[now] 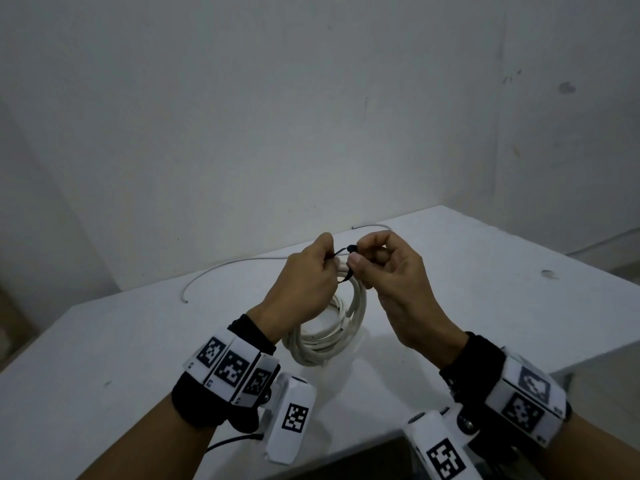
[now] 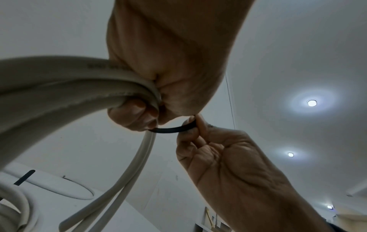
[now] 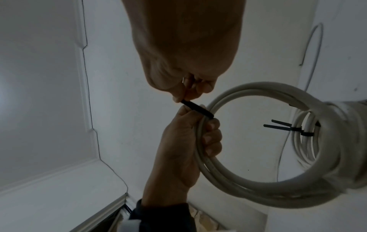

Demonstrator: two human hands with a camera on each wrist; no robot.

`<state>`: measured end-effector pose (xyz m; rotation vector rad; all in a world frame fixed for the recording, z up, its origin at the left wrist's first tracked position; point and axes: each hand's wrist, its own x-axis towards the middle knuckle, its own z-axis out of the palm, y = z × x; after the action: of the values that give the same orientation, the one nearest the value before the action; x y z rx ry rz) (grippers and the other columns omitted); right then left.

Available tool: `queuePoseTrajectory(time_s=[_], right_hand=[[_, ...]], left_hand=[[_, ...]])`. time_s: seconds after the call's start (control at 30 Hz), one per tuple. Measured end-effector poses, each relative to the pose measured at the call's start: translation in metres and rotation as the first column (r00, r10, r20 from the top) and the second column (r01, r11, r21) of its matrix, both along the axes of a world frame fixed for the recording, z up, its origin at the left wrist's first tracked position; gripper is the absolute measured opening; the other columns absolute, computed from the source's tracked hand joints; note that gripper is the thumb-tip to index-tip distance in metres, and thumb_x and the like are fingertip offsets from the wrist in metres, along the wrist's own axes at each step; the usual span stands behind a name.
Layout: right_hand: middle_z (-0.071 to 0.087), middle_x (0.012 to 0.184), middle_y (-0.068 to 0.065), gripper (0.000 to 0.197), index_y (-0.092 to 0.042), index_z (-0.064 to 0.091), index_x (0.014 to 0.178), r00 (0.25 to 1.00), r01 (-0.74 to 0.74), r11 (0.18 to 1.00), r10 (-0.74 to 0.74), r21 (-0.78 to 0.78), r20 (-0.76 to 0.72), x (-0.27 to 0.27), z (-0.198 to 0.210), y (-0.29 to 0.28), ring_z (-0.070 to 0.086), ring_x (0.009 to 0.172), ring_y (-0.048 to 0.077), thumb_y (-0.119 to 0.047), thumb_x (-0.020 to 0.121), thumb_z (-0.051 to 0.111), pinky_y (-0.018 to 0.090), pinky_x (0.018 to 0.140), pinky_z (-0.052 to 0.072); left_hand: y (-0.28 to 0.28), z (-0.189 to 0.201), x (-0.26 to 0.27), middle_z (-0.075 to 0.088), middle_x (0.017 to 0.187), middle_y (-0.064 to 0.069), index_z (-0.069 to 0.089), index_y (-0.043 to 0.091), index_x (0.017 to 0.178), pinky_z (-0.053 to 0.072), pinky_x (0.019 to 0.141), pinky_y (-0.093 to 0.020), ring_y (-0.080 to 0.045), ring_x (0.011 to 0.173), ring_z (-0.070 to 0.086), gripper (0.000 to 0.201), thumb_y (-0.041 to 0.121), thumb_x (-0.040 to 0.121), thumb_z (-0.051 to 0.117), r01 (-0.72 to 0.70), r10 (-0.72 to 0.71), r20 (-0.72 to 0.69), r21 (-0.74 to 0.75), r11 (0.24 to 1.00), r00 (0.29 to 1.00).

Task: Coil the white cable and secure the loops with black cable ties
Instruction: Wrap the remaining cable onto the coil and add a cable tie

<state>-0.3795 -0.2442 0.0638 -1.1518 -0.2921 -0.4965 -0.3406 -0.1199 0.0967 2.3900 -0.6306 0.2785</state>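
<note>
One coil, three ties, two hands.

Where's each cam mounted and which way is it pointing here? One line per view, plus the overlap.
Head: on the head, looking forward and down at the table; left hand, right hand, forearms and wrist rigs show.
Left wrist: looks up along the left hand toward ceiling lights; right hand opposite.
Right wrist: looks up along the right hand; left hand grips the white cable coil.
Shared: all three show both hands, the coil and the black cable tie.
</note>
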Motion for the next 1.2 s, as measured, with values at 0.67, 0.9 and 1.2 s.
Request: queuePoseTrajectory(time_s=[0.67,0.9,1.2], right_hand=[[0.062,0.065,-0.001,0.014,-0.002,0.059,0.094,0.996,-0.059,0.997,0.055,-0.055,-0.065,-0.003,-0.001,-0.012,0.057,0.051,0.002,0.009,0.089,0.053,0.011,0.051,0.043],[0.062,0.058,-0.002,0.01,0.001,0.062,0.097,0.99,-0.07,0.982,0.046,-0.177,-0.135,-0.001,-0.009,-0.015,0.054,0.05,0.002,0.003,0.089,0.057,0.011,0.05,0.04],[0.061,0.061,0.015,0.009,0.0,0.06,0.078,0.987,0.159,0.903,-0.141,-0.4,0.075,0.001,-0.006,-0.023,0.054,0.047,0.022,-0.004,0.086,0.063,0.03,0.045,0.046]], left_hand=[[-0.007,-0.003,-0.006,0.068,0.089,-0.013,0.04,0.014,0.08,0.034,0.049,-0.022,-0.022,0.065,0.051,0.016,0.013,0.096,0.041,0.021,-0.02,-0.018,0.03,0.999,1.0],[-0.01,-0.006,-0.012,0.054,0.065,-0.002,0.038,0.016,0.076,0.03,0.042,-0.016,-0.006,0.046,0.039,0.021,0.009,0.095,0.041,0.059,-0.058,-0.014,0.052,0.997,0.998],[-0.005,-0.004,-0.013,0.052,0.071,-0.01,0.041,0.008,0.096,0.028,0.047,-0.028,-0.016,0.05,0.035,0.014,0.022,0.097,0.045,0.098,-0.115,-0.36,-0.066,0.993,0.926]])
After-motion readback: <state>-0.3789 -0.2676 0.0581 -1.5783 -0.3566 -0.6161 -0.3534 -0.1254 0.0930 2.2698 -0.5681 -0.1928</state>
